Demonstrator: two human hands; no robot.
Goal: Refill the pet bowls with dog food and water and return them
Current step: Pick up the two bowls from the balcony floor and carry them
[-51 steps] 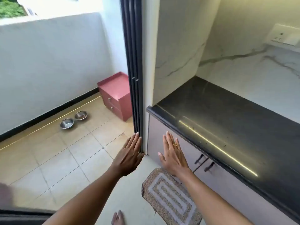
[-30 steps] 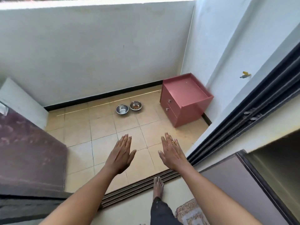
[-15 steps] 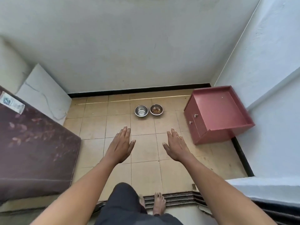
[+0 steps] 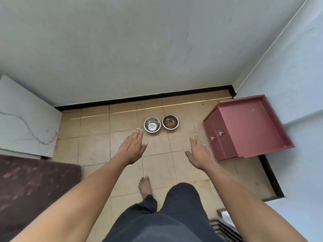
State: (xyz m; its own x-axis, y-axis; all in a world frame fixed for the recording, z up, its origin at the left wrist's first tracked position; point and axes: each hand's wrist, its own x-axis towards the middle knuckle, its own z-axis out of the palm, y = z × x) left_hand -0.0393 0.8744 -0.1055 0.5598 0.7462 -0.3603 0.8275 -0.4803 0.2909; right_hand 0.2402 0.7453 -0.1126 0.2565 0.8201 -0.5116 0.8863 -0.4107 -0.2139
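Early stage, judged from layout: left hand (image 4: 131, 149) and right hand (image 4: 199, 153) empty with fingers spread, above tiled floor (image 4: 94, 149); water bowl (image 4: 152, 125) and kibble bowl (image 4: 170, 122) side by side near wall, untouched, refilling and return pending.
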